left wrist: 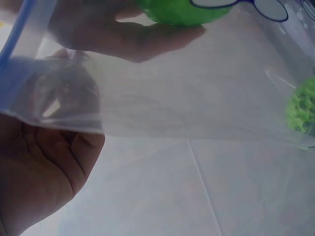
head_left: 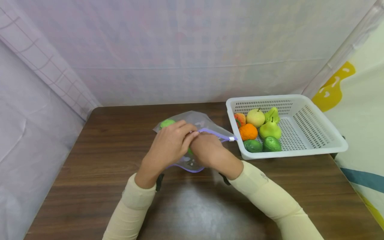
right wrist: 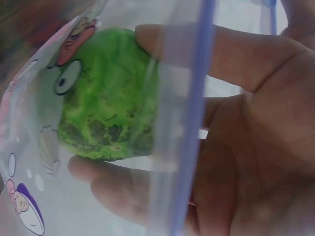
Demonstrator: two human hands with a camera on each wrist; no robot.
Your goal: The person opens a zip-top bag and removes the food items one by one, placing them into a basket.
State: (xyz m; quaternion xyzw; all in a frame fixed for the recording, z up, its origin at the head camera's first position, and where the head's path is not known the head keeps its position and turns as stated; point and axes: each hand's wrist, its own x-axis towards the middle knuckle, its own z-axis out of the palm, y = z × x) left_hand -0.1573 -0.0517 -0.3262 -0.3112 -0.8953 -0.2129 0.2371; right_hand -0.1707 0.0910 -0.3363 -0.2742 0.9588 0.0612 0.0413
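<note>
A clear zip bag (head_left: 195,117) with a purple zipper strip and cartoon prints lies over the middle of the table, its mouth spread apart. My right hand (head_left: 210,151) reaches through the mouth. Inside the bag, its thumb and fingers grip a rounded green fruit (right wrist: 110,98) with dark blotches. Deeper in the bag sits a light green bumpy fruit (left wrist: 304,108), showing past the left hand in the head view. My left hand (head_left: 171,143) holds the bag at its mouth, fingers bent over the edge and close against the right hand.
To the right stands a white slotted basket (head_left: 327,133). Along its left side are two avocados (head_left: 271,144), two green pears (head_left: 270,129), a pale yellow round fruit (head_left: 255,117), an orange (head_left: 249,132) and a red-orange fruit (head_left: 240,119). The bag's white zipper slider (head_left: 231,138) reaches the basket's edge.
</note>
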